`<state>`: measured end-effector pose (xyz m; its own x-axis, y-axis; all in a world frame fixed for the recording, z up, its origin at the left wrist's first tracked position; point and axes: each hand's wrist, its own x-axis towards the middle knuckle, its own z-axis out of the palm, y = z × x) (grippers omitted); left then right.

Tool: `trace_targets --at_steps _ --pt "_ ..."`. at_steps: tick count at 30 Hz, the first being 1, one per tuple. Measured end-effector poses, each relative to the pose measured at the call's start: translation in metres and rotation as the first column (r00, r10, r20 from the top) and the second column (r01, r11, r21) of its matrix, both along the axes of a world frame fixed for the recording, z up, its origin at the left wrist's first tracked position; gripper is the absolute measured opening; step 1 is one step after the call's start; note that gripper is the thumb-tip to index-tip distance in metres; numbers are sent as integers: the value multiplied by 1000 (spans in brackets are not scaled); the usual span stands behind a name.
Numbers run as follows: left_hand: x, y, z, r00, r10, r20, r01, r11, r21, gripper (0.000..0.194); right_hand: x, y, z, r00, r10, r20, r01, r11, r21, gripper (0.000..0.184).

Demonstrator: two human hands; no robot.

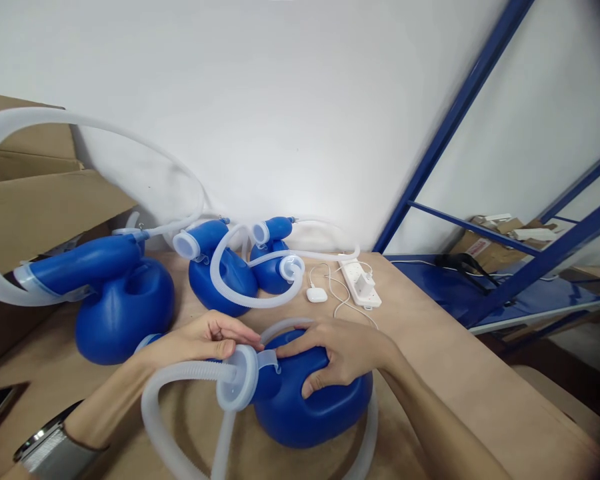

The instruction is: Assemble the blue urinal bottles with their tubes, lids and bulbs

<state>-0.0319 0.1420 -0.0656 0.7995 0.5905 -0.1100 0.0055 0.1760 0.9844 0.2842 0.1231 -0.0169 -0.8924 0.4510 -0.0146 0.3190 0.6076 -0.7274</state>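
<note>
A blue plastic jug (pixel 314 407) lies on the tan table (pixel 460 380) right in front of me. My right hand (pixel 337 352) rests on top of it, fingers wrapped over its body. My left hand (pixel 203 339) pinches the clear ribbed hose (pixel 180 377) where it meets the jug's translucent round cap (pixel 239 379). The hose loops down and around the jug. A silver watch band (pixel 55 450) shows on my left wrist.
Three more blue jugs with hoses stand behind: a large one at left (pixel 123 310), two at centre (pixel 220 270) (pixel 273 257). A white power strip (pixel 363 283) and small white case (pixel 317 294) lie near the wall. Cardboard boxes (pixel 35 200) at left, blue metal shelving (pixel 505 267) at right.
</note>
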Motion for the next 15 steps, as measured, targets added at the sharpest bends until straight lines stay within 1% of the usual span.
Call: trace_targets --at_steps 3,5,8,15 --pt "-4 -3 5 999 -50 -15 49 998 -27 58 1 0 0 1000 5 -24 -5 1000 -4 69" --pt "-6 -7 9 997 -78 -24 77 996 -39 55 1 0 -1 1000 -11 -9 11 1000 -4 69" --pt "-8 -10 14 993 -119 -27 117 992 -49 58 1 -1 0 1000 -24 15 24 1000 -7 69" --pt "-9 -5 10 991 -119 -56 118 993 -21 58 -1 -2 -1 1000 -11 -5 11 1000 5 68"
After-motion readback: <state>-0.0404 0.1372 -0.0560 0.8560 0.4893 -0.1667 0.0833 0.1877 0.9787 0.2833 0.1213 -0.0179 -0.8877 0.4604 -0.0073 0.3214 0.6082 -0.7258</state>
